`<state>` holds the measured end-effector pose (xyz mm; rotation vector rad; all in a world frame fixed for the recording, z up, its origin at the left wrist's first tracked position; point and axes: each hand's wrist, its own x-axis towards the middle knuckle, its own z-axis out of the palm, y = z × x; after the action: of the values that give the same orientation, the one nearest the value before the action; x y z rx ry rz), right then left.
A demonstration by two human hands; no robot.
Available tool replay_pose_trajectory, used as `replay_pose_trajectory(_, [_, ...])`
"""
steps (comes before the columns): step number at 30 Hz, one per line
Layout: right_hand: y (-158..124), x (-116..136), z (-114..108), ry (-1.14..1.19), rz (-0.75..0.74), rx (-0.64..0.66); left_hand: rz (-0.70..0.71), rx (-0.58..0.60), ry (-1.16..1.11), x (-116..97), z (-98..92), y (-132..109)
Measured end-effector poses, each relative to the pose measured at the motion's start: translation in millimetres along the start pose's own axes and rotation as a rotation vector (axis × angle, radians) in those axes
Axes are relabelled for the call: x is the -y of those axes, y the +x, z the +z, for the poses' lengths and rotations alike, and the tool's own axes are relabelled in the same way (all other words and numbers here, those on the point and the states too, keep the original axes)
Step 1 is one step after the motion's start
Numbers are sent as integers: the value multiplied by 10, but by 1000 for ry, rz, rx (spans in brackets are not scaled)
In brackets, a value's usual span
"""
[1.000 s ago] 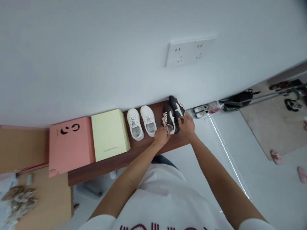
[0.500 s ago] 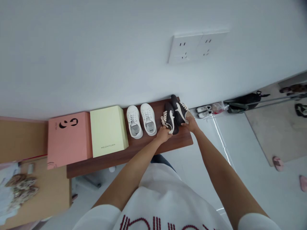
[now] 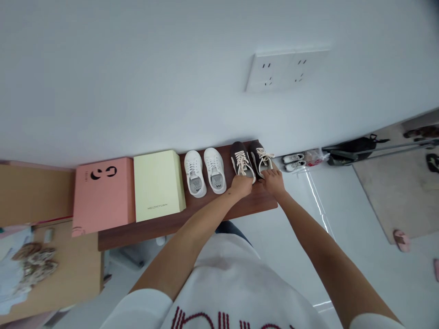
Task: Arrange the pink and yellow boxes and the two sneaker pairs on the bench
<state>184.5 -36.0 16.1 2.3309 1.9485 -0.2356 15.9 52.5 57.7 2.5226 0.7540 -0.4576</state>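
Two dark brown sneakers with cream laces stand upright at the right end of a narrow wooden shelf, toes to the wall. My left hand is closed round the heel of the left brown sneaker. At the heel of the right brown sneaker, my right hand grips with its fingers bent. Just left of them sits a pair of white sneakers, one white sneaker beside the other white sneaker, also toes to the wall.
Further left on the shelf lie a pale yellow box and a pink box. An open cardboard box stands below. The wall bears a socket plate. Grey-white shoes and a dark bag are on the floor at right.
The brown sneakers, tilted on their sides and overlapping before, now stand upright side by side with their openings up. Both hands turned them and stayed at the heels.
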Motion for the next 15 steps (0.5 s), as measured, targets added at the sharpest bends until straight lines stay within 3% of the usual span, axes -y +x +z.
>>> replay_pose_trajectory(6, [33,114,40,-53,-10,-1,-8,58,3,37,-26,100])
replay_pose_trajectory(15, [55,95,112,-32,28,20,-31,77,2,5,15,234])
